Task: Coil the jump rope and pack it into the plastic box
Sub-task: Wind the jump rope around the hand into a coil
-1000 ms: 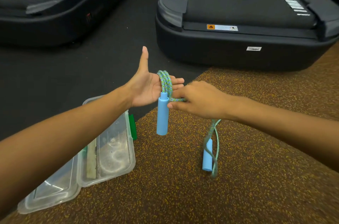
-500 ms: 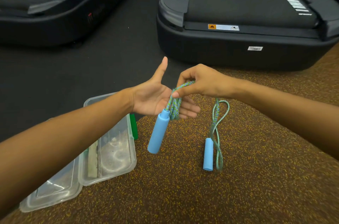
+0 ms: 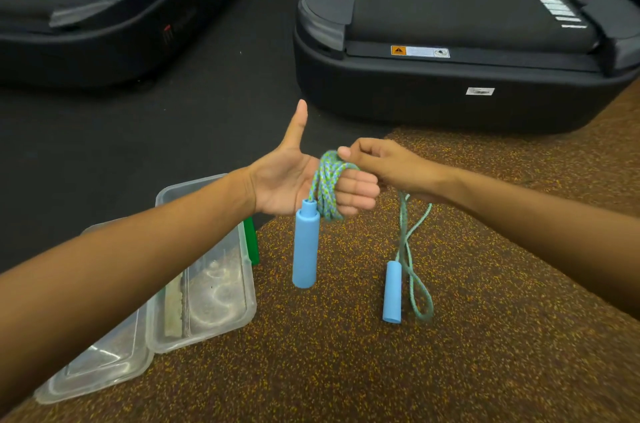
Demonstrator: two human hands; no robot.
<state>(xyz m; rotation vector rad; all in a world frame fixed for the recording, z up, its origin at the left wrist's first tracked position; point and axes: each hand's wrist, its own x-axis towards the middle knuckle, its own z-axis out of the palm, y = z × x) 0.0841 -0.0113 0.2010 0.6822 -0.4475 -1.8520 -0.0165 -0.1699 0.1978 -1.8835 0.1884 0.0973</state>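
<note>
The right-hand treadmill [image 3: 450,7], cut off at the top, is carrying a warning label [image 3: 420,51] and a white tag [image 3: 480,91], both too small to read. At lower left the left forearm [image 3: 104,284] is partly hiding the plastic box [image 3: 252,305]. At centre the left hand [image 3: 294,183] is holding the jump rope [image 3: 325,187] coiled round its curled fingers while the right hand [image 3: 388,166] is pinching the rope.

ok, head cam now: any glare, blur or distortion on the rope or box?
Head view: glare streaks on the clear plastic box and its lid; wide-angle bows the treadmill edge; jump rope coils, left hand and right hand sharp; lighting even, shadows faint.
</note>
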